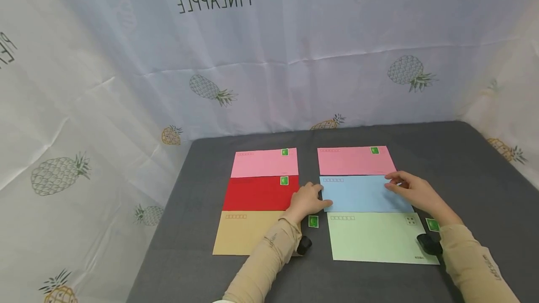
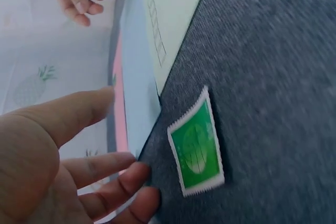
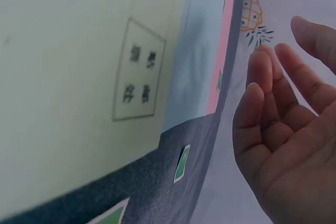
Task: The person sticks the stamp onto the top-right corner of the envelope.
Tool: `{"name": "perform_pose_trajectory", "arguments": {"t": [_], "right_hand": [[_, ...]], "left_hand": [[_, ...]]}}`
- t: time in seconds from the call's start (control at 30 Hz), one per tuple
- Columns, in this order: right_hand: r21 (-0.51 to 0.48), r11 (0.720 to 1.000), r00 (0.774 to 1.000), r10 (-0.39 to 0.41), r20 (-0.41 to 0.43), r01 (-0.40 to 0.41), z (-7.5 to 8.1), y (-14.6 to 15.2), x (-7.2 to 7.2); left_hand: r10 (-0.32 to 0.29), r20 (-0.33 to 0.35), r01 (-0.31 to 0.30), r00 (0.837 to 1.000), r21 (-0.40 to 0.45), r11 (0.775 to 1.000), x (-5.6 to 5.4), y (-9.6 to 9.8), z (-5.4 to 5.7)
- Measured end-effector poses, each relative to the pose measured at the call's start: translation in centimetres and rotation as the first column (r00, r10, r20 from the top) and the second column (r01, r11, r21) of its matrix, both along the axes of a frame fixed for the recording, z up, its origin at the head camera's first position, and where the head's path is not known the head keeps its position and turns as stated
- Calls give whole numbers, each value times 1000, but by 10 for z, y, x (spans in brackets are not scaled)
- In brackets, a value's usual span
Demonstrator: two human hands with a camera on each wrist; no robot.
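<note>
A light blue envelope [image 1: 353,195] lies between a pink envelope [image 1: 351,162] and a pale green envelope [image 1: 375,240] in the right column. At its left edge is my left hand [image 1: 309,200], thumb and fingers spread, nothing held. A green stamp [image 2: 197,150] with a white perforated border lies beside that hand on the table. Over the blue envelope's right end my right hand [image 1: 414,193] hovers with loosely bent fingers. Nothing shows between those fingers in the right wrist view, where another green stamp [image 3: 181,164] lies on the cloth beside the blue envelope.
The left column has a pink envelope [image 1: 265,165] and a red envelope [image 1: 257,194], both stamped, above a tan envelope [image 1: 240,235] partly covered by my left sleeve. One stamp [image 1: 432,224] lies near my right sleeve. A pineapple-print curtain [image 1: 286,88] borders the grey table [image 1: 177,247].
</note>
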State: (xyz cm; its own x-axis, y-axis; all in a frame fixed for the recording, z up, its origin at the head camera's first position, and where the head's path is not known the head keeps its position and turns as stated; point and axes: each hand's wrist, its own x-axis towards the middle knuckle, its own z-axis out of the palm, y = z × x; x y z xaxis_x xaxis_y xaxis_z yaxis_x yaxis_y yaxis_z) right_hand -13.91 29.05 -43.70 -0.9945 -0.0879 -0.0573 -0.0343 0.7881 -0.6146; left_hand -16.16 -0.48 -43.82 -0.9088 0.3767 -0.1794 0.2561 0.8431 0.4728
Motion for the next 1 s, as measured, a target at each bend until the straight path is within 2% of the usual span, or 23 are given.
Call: {"name": "perform_pose_trajectory", "arguments": {"t": [0.13, 0.23, 0.43, 0.63, 0.83, 1.0], "right_hand": [[31, 999, 1000, -13, -8, 13, -2, 4, 2], [59, 997, 999, -42, -18, 43, -4, 10, 2], [126, 986, 994, -110, 2, 109, -5, 26, 1], [166, 974, 985, -163, 50, 153, -9, 45, 1], [197, 965, 978, -193, 80, 175, -14, 51, -1], [222, 961, 982, -179, 53, 164, -14, 48, -4]], "left_hand": [[-16, -23, 13, 1000, -113, 993, 2, 5, -1], [-26, -27, 22, 999, -152, 988, 2, 8, -1], [12, 6, -12, 1000, -112, 994, 1, 10, 0], [25, 4, -24, 1000, -112, 993, 0, 10, -1], [23, -13, -25, 1000, -136, 990, -1, 14, -1], [27, -16, -29, 999, -132, 991, -1, 14, -1]]}}
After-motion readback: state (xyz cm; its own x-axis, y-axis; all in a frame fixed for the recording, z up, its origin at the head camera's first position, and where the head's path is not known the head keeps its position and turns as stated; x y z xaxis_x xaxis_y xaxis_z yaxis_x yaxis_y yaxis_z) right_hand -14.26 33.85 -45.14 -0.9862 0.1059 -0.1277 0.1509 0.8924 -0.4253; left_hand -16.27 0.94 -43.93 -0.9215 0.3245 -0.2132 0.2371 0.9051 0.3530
